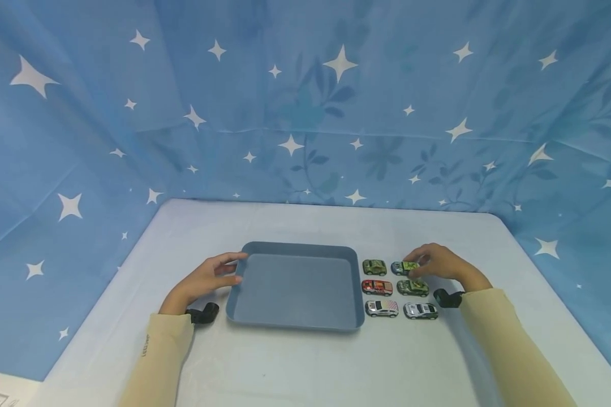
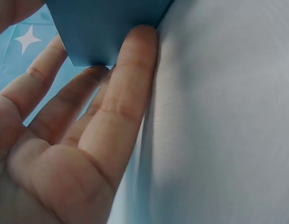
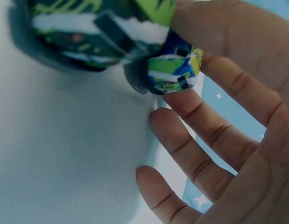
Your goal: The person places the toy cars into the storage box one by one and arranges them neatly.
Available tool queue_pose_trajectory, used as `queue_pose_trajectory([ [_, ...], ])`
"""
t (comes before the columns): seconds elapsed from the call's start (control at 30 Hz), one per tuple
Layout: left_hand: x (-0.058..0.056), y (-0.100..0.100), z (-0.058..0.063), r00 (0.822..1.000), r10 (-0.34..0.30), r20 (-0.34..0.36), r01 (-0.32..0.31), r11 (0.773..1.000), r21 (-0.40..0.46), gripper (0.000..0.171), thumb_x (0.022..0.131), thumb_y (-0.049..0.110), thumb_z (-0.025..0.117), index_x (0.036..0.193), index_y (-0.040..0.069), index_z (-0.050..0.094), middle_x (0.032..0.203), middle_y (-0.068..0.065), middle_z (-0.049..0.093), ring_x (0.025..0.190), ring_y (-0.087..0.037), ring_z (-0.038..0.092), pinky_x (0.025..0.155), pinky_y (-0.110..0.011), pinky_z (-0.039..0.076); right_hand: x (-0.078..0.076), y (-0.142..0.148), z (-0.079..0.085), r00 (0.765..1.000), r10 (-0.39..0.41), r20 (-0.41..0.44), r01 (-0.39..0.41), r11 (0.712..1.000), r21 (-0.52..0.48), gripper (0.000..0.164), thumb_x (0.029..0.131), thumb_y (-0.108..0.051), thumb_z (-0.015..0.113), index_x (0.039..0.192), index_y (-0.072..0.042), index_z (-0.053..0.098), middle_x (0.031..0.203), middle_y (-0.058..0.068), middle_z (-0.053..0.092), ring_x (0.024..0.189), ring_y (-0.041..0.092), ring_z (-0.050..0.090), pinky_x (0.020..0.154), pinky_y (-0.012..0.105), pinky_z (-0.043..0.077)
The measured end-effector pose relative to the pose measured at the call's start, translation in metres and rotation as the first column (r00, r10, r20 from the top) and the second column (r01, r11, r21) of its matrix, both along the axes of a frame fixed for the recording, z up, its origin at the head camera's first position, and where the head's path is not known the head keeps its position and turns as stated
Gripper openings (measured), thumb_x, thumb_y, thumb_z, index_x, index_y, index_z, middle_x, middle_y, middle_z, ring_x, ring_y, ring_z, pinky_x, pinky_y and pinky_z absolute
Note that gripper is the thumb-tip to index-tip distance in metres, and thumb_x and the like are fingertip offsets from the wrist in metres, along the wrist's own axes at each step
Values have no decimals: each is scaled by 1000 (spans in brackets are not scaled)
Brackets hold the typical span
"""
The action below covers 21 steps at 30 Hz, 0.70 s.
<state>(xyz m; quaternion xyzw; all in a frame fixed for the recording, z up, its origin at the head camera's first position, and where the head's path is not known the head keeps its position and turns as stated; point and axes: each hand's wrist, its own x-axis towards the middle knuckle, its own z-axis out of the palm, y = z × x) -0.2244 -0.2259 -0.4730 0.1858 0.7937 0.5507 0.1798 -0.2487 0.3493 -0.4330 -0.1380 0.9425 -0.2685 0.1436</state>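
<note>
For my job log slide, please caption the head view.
Left hand at the blue-grey tray, right hand at the far row of six toy cars on a white table.

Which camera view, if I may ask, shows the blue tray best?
The head view: it shows the tray nearly whole from above, the left hand at one end. The left wrist view shows only part of its side, close up; the right wrist view shows none.

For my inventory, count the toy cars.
6, right of the tray. Inner column, back to front: olive camouflage car, red car, white car. Outer column: blue-green car at the right hand, green camouflage car, silver car.
</note>
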Motion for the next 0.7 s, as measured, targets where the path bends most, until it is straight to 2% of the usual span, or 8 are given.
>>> queue_pose_trajectory([
  [0.4, -1, -3, -5, 998, 14, 65, -17, 999, 46, 68, 105, 17, 72, 163, -2, 42, 173, -30, 27, 157, -58, 26, 123, -69, 33, 5, -2, 14, 999, 25, -23, -25, 1000, -2, 36, 87, -14, 89, 118, 1, 80, 125, 23, 75, 115, 49, 67, 96, 71, 54],
  [0.7, -2, -6, -9, 997, -2, 73, -3, 997, 73, 70, 106, 16, 71, 164, -4, 38, 173, -31, 25, 157, -58, 25, 123, -69, 32, 7, -10, 30, 992, 101, -76, -104, 994, -33, 34, 91, -13, 87, 121, 3, 79, 126, 24, 75, 114, 48, 69, 94, 64, 60],
])
